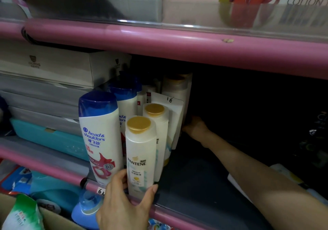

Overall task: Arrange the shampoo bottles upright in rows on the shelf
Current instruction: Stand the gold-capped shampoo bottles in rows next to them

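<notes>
The left hand (124, 199) grips the base of the front Pantene bottle (141, 151), upright at the shelf's pink front rail (177, 213). A second Pantene bottle (158, 123) stands just behind, a Head & Shoulders bottle (100, 133) beside it on the left. The right hand (196, 127) reaches deep beside the rear bottles (177, 91); its grip cannot be told. Stacked boxes (48, 69) crowd the left.

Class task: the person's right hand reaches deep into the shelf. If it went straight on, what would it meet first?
Probably the rear white bottle; the right hand already sits against the bottle row there. Depth in the dark shelf is unclear.
</notes>
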Available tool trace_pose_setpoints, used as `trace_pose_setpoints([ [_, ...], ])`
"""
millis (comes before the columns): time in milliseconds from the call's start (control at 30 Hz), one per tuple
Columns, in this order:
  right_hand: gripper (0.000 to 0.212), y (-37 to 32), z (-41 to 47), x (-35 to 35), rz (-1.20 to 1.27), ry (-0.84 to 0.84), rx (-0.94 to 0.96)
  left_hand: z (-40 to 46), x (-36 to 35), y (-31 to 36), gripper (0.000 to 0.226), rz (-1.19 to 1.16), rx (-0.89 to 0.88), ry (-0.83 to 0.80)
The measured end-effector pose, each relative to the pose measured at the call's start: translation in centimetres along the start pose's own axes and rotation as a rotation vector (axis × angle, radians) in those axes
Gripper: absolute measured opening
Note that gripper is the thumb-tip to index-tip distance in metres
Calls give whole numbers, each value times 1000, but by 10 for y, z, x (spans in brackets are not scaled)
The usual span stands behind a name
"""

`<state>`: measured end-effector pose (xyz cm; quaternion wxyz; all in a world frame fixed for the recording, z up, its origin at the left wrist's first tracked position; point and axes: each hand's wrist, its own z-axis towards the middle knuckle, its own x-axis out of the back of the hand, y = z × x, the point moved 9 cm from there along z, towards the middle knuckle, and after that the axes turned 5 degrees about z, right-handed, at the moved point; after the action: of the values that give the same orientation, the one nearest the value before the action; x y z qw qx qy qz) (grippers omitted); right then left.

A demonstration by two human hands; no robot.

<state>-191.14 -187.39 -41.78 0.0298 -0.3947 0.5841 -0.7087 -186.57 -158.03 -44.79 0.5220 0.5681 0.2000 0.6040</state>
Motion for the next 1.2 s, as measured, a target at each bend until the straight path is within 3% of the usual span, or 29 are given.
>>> trace_pose_setpoints([
  [100,48,1,-27,1,-137,-135,-76,-2,3,2,74,-21,19,-6],
  [200,44,2,-64,-2,-281,-165,-25,-4,4,4,71,-37,27,-2],
  [300,41,-6,-95,-30,-129,-233,141,-6,7,5,70,-36,24,15],
  [400,37,-9,-105,-46,2,-196,235,-8,7,5,68,-29,35,4],
  [633,31,-3,-91,-54,122,-166,260,-8,6,5,67,-27,47,-7],
  [800,46,-6,-85,-58,161,-209,265,-7,6,6,65,-24,46,-20],
  [1200,42,-5,-86,-58,174,-225,262,-8,8,9,65,-4,47,-21],
])
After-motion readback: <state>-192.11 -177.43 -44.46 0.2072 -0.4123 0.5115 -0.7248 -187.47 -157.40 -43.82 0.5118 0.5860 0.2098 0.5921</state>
